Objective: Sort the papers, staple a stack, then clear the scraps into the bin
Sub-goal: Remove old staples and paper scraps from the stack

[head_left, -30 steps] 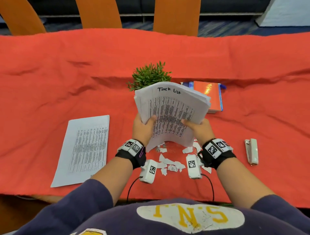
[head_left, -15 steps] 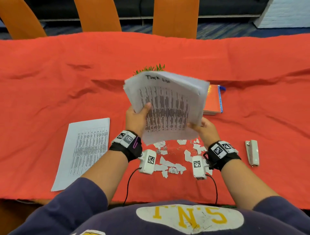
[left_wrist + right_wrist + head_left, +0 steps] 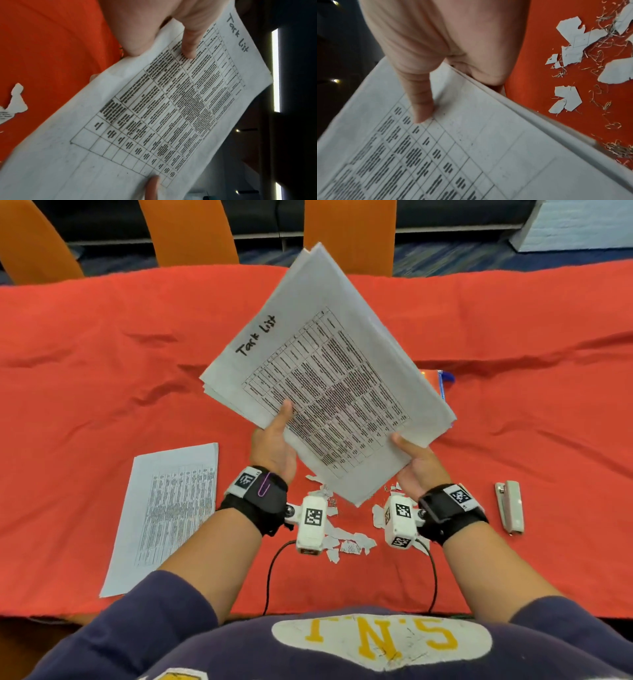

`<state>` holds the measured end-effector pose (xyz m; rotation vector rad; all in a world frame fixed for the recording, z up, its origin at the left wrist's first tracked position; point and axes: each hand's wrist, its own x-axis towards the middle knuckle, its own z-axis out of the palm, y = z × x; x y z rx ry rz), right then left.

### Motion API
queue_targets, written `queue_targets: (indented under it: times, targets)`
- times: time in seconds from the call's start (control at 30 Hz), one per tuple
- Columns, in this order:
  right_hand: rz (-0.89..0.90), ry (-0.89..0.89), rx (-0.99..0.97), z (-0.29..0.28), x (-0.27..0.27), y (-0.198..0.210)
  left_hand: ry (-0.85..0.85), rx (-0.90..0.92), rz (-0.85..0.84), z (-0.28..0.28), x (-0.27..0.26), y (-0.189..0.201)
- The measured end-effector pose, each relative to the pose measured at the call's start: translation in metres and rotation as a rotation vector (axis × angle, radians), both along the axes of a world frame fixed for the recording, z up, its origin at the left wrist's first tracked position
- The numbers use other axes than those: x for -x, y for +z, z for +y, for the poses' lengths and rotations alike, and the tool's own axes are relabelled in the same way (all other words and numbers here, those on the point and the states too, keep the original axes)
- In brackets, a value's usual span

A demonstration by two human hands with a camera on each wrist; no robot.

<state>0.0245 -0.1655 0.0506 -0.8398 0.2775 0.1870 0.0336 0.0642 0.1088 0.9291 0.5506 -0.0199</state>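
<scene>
I hold a stack of printed papers (image 3: 329, 378) headed "Task List" in the air above the red tablecloth, turned so one corner points down. My left hand (image 3: 274, 440) grips its left edge, thumb on the top sheet (image 3: 171, 108). My right hand (image 3: 416, 460) grips the lower right edge, thumb pressed on the table print (image 3: 436, 148). Torn paper scraps (image 3: 346, 542) lie on the cloth below the stack, between my wrists; more scraps (image 3: 570, 100) and thin shreds show in the right wrist view. A white stapler (image 3: 510, 506) lies to the right of my right wrist.
A single printed sheet (image 3: 168, 515) lies flat at the left near the table's front edge. An orange and blue notebook (image 3: 435, 381) peeks out behind the stack. Orange chairs (image 3: 191, 231) stand beyond the far edge. No bin is in view.
The stack has been lifted higher and turned clockwise, from facing me nearly square to a diamond with a corner down. It now hides the green plant and most of the notebook.
</scene>
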Motion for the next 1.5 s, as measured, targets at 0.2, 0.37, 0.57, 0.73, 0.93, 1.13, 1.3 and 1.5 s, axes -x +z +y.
queue_targets:
  times: [0.2,0.37,0.57,0.73,0.93,1.13,1.3,1.5]
  targets:
    - [-0.050,-0.051,0.183,-0.031,-0.002,-0.002,0.036,-0.063,-0.166,0.025,0.002,-0.013]
    - [-0.021,-0.030,0.385,-0.063,0.004,-0.013,-0.311,-0.584,-0.090,0.060,0.004,-0.046]
    - [-0.038,0.029,0.682,-0.060,0.013,-0.031,-0.346,-0.851,-0.026,0.054,0.025,-0.083]
    - [-0.007,0.051,0.730,-0.060,0.014,-0.043,-0.297,-0.745,0.005,0.054,0.029,-0.098]
    - [0.037,0.013,0.687,-0.042,0.003,-0.043,-0.231,-0.635,0.017,0.036,0.021,-0.087]
    - [-0.005,0.038,0.733,-0.050,0.006,-0.035,-0.244,-0.668,-0.037,0.049,0.024,-0.083]
    - [-0.058,0.019,0.718,-0.044,0.008,-0.018,-0.174,-0.563,-0.051,0.033,0.024,-0.066]
    - [-0.004,-0.121,0.698,-0.037,0.002,-0.019,-0.136,-0.593,-0.044,0.030,0.023,-0.061]
